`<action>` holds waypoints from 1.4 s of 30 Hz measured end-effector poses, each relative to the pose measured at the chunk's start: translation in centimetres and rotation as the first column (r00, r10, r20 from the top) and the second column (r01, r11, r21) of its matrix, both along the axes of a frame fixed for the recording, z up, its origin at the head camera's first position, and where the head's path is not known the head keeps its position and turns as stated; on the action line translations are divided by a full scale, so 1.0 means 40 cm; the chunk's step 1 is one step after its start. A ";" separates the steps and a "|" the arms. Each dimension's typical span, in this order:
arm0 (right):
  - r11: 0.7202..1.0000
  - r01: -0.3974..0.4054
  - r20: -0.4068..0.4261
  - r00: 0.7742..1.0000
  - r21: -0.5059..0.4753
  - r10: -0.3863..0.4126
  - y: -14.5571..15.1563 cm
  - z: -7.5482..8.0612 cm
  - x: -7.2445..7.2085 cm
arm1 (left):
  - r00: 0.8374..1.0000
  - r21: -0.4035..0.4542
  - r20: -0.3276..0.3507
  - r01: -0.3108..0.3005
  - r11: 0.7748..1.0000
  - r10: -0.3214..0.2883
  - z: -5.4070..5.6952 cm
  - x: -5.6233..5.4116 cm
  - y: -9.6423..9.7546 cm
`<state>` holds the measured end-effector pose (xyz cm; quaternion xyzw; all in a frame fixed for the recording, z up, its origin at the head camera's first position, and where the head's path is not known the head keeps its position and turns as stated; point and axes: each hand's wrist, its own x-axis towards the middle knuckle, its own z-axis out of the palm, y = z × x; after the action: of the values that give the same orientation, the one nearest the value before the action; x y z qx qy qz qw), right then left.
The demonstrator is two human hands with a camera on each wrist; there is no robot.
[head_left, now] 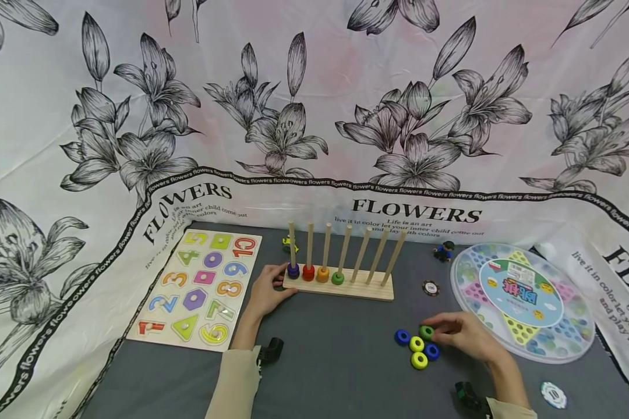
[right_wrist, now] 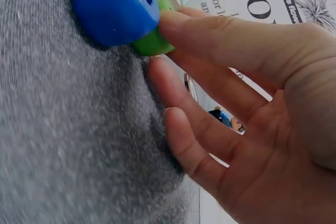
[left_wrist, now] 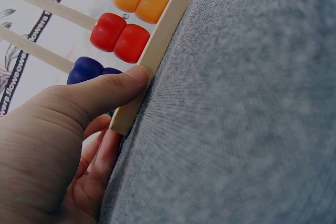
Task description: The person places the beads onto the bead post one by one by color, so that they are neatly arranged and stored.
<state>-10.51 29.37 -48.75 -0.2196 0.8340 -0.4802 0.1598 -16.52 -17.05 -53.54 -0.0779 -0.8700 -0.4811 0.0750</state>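
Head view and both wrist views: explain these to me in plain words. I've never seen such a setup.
There is no machine here: a person is working bare-handed. The wide picture looks down from the person's head; the two close-ups are taken at the left and right wrists. On the grey table are a wooden peg rack, a number board and a round game board. Loose blue rings and yellow rings lie close to the right hand. The left hand grips one end of the rack, while the right one pinches a green ring.
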 end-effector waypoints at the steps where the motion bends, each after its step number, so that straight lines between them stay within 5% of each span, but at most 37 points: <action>1: 1.000 0.014 -0.016 1.000 0.003 -0.014 -0.004 -0.001 0.000 | 1.000 -0.001 -0.001 -0.002 1.000 0.002 0.000 0.000 0.000; 8: 0.991 0.131 -0.010 0.991 -0.040 -0.131 -0.050 0.018 -0.007 | 1.000 -0.018 0.012 -0.006 1.000 0.006 0.003 0.000 0.002; 18: 0.967 0.214 -0.109 0.967 -0.135 -0.229 -0.166 0.073 -0.041 | 1.000 -0.020 0.006 -0.007 1.000 0.007 -0.003 0.003 -0.001; 26: 0.932 0.236 -0.164 0.944 -0.275 -0.287 -0.252 0.127 -0.078 | 1.000 -0.025 0.008 -0.009 1.000 0.009 -0.004 0.005 -0.003; 37: 0.874 0.190 -0.234 0.919 -0.447 -0.319 -0.381 0.258 -0.122 | 1.000 -0.027 -0.007 -0.006 1.000 0.006 -0.001 0.000 -0.002; 42: 0.880 0.172 -0.288 0.902 -0.443 -0.321 -0.427 0.295 -0.132 | 1.000 -0.014 -0.003 0.002 1.000 -0.002 0.000 0.000 0.002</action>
<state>-15.81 12.30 -36.94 -0.2208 0.7517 -0.6124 -0.1053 -16.53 -16.98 -53.55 -0.0798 -0.8731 -0.4750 0.0752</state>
